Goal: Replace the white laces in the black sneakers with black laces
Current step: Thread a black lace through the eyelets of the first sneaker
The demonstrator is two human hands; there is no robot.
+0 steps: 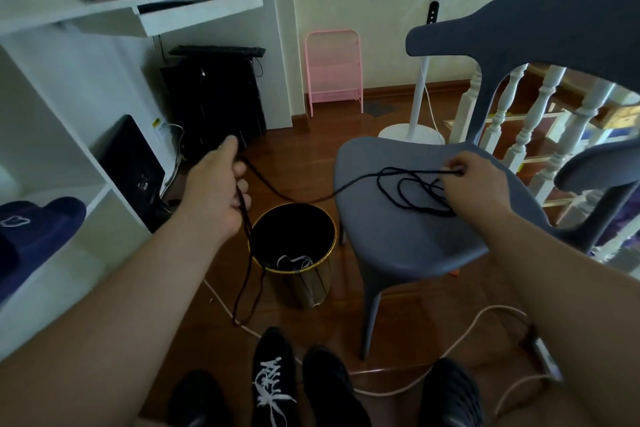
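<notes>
Wooden floor (408, 315): bin (304, 274) beside grey chair (398, 239), cable (450, 350) trailing.

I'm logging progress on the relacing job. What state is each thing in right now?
left hand: grips a black lace, its ends hanging down.
right hand: pinches the tangled black lace on the chair.
black lace: loose coils on the seat.
chair: upright.
bin: upright, open, something white inside.
laced sneaker: white lace still threaded.
other sneaker: no lace visible.
</notes>
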